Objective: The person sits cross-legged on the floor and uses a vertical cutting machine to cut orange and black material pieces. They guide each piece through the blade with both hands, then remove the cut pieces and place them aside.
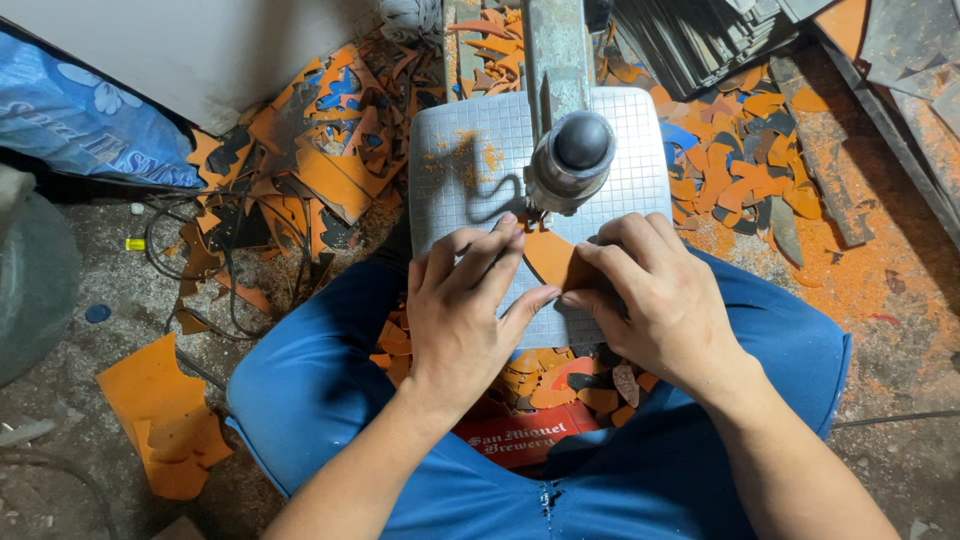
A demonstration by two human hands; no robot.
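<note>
Scrap-strewn floor around you: keep both flat hands, left hand (462, 318) and right hand (655, 300), pressing the orange leather-like piece (553, 258) firmly against the gridded metal plate (470, 165), fingertips clear of the grey machine head (572, 160) just beyond them.

Taking the gridded metal work plate (470, 150) as landmark: a flat red box (520, 440) with pale lettering lies just below it between the person's knees, half under orange scraps, and a crumpled blue printed bag (75, 115) sits well off to its left.
</note>
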